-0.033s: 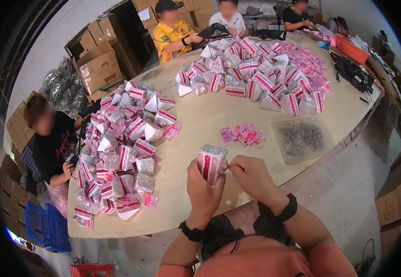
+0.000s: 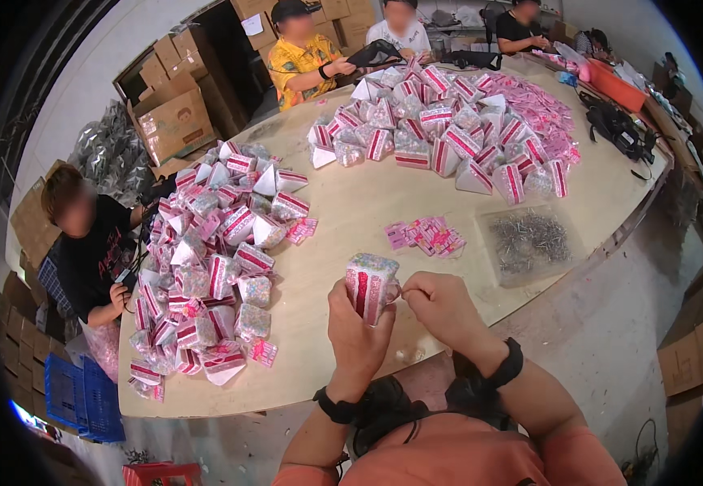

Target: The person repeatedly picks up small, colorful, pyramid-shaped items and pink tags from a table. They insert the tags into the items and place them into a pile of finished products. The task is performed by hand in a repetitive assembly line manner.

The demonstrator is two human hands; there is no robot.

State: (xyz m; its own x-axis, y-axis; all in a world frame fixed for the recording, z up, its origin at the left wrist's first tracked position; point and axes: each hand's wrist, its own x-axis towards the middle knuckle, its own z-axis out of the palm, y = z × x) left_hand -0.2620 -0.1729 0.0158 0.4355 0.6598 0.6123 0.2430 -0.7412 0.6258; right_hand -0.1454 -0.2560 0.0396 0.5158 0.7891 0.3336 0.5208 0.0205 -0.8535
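Across a pale, wide table point(image 2: 343, 219), a far heap point(image 2: 436, 121) of toy cake slices and a near heap point(image 2: 206, 243) to your left lie within view, while a clear tray point(image 2: 529, 279) of small metal pieces point(image 2: 533, 239) sits ahead and to your right. Your left hand point(image 2: 355, 332) and right hand point(image 2: 446, 308) work above the table's near edge, short of a spread of pink cards point(image 2: 431, 236). Between them, one cake slice point(image 2: 370, 283) is held off the tabletop, speckled end up, your left fingers wrapped around its lower part. Your right thumb and forefinger look pinched together just beside its right side; whatever they grip is too small to tell. The step in hand appears to be fine fingertip work at that side. Your next move calls for a steady left hold and a light, exact right pinch.
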